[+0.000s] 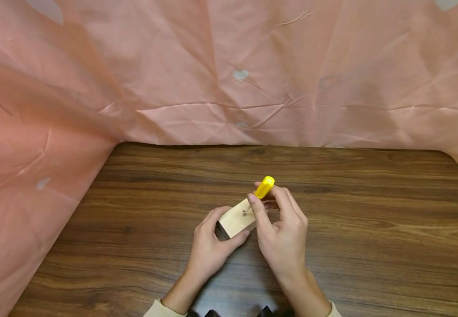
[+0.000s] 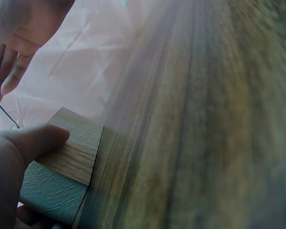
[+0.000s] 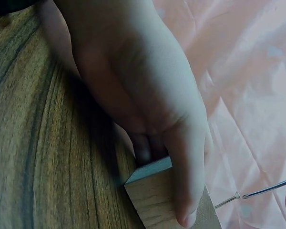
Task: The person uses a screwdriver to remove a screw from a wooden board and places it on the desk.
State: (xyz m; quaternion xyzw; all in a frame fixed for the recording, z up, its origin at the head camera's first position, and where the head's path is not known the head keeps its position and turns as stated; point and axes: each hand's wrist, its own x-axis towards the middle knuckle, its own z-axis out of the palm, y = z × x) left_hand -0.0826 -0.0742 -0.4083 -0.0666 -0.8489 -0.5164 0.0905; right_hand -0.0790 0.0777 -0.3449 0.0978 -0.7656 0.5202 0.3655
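A pale wooden block (image 1: 237, 219) with a dark end lies on the table, and my left hand (image 1: 212, 240) grips its sides between thumb and fingers. From the top of the block a thin screw (image 3: 227, 200) stands up, much of its thread showing. My right hand (image 1: 283, 229) pinches the yellow handle of a screwdriver (image 1: 265, 188) between thumb and fingertips. The tool leans away from me, its metal shaft (image 3: 269, 187) meeting the screw's head in the right wrist view. In the left wrist view, my left thumb (image 2: 43, 139) presses along the block's side.
Under the block spreads a dark brown wood-grain table (image 1: 371, 229). A pink cloth (image 1: 197, 66) with pale heart shapes hangs behind the table's far edge and along its left side. Small black objects (image 1: 266, 311) show at the bottom edge of the head view.
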